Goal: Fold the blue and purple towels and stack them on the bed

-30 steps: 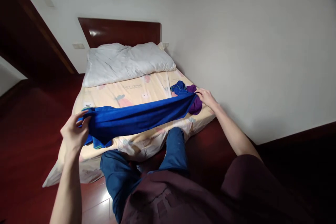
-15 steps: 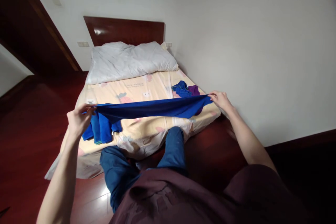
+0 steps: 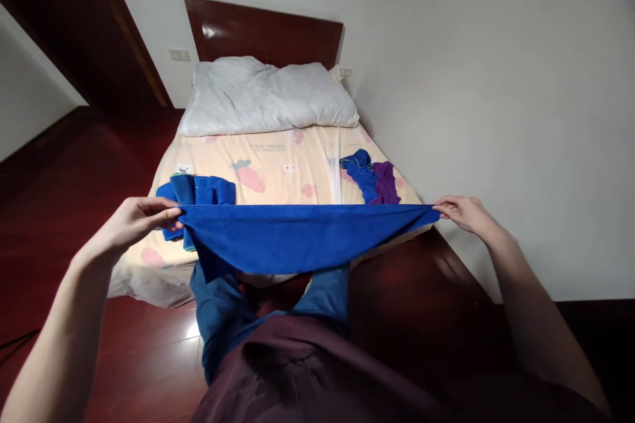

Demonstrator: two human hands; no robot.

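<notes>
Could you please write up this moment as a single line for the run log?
left hand: pinching blue towel corner | right hand: pinching opposite corner | towel: stretched taut at bed foot

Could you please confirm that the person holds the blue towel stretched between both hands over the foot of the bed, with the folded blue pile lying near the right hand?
Not quite: the folded blue pile lies near the left hand, not the right hand, as the head view shows. The blue towel is indeed stretched between both hands over the foot of the bed.
</notes>
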